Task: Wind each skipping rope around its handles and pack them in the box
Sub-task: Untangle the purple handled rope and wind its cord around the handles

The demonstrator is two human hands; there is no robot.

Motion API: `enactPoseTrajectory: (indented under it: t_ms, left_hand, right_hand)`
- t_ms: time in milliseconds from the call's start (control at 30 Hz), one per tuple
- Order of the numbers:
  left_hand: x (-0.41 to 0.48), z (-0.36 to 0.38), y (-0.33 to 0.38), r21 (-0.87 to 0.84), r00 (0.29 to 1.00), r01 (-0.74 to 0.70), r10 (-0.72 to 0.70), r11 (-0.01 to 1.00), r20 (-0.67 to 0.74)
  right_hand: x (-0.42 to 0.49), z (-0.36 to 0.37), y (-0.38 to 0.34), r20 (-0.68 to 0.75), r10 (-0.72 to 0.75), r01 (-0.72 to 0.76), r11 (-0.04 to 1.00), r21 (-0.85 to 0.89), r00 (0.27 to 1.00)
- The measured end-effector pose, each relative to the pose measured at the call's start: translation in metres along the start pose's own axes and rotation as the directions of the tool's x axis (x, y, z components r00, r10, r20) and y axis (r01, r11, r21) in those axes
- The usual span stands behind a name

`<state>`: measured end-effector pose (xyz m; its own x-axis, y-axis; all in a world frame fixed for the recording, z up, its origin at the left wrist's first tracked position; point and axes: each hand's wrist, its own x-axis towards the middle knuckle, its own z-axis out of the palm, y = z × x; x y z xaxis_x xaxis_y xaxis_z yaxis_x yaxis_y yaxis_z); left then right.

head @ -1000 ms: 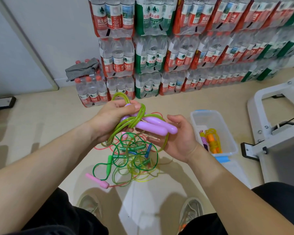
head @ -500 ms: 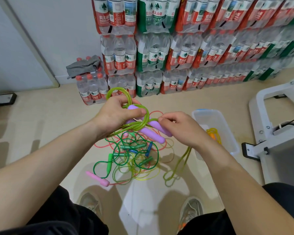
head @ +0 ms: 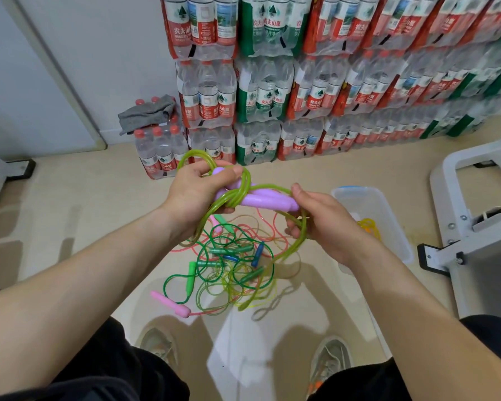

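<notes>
My left hand grips two purple handles side by side, with a yellow-green rope looped around them near my fingers. My right hand holds a loose loop of that same rope just past the handles' free ends. Below, on the floor, lies a tangle of skipping ropes with green, blue and pink handles. The clear plastic box stands on the floor to the right, with a wound yellow and orange rope inside, partly hidden by my right hand.
Shrink-wrapped packs of water bottles are stacked along the back wall. A grey cloth lies on one low pack. A white metal frame stands at the right. My shoes show at the bottom.
My right hand has swung the loose rope from below the handles up and round their free ends. The left hand keeps hold of the handles.
</notes>
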<state>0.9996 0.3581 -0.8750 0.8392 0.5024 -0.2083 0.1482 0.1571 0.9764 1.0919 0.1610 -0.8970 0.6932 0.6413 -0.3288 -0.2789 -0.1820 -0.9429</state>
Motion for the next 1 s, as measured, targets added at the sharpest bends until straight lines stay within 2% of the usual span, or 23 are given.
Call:
enactPoseTrajectory:
  t_ms: [67,100,167,300,467,600,667,767,900,933,1000]
  left_hand:
    - [0.004,-0.006,0.003,0.001,1.000,0.004,-0.004,1.000,-0.031]
    - [0.006,-0.008,0.004,0.016,0.999,-0.001,0.002,1.000,-0.035]
    - [0.007,-0.011,0.005,0.065,0.999,-0.035,0.037,0.997,-0.027]
    - [0.009,-0.011,0.001,0.279,0.989,-0.134,0.147,0.951,-0.027]
    - [0.009,-0.009,-0.006,0.481,0.969,-0.209,0.245,0.852,-0.013]
    - [0.005,-0.001,-0.005,0.390,0.971,-0.207,0.237,0.897,-0.028]
    - [0.003,0.003,-0.008,0.391,0.970,-0.210,0.240,0.896,-0.029]
    - [0.001,0.007,-0.012,0.361,0.973,-0.202,0.230,0.910,-0.035]
    - [-0.001,0.011,-0.014,0.305,0.974,-0.209,0.226,0.929,-0.018]
    - [-0.002,0.012,-0.015,0.294,0.974,-0.213,0.226,0.932,-0.009]
    - [-0.004,0.015,-0.019,0.283,0.972,-0.228,0.233,0.932,0.013]
  right_hand:
    - [-0.002,-0.004,0.000,0.099,0.005,-0.016,0.994,0.110,0.995]
    - [-0.002,-0.005,0.001,0.113,-0.020,0.008,0.994,0.108,0.993]
    - [-0.001,-0.003,0.002,0.063,-0.074,0.072,0.997,0.028,0.995]
    - [0.003,-0.004,-0.005,-0.160,-0.193,0.154,0.961,-0.230,0.968]
    - [0.001,-0.005,-0.013,-0.019,-0.262,0.233,0.885,-0.403,0.965]
    - [0.001,-0.004,-0.007,0.014,-0.152,0.141,0.873,-0.468,0.988]
    - [0.001,-0.002,-0.006,0.049,-0.145,0.149,0.842,-0.518,0.988]
    - [-0.001,0.001,-0.009,0.100,-0.214,0.229,0.754,-0.616,0.972]
    - [-0.005,-0.003,-0.016,0.116,-0.347,0.307,0.567,-0.764,0.931]
    - [-0.004,-0.004,-0.017,0.101,-0.345,0.290,0.559,-0.777,0.933]
    - [-0.002,-0.002,-0.016,0.061,-0.306,0.248,0.623,-0.742,0.950]
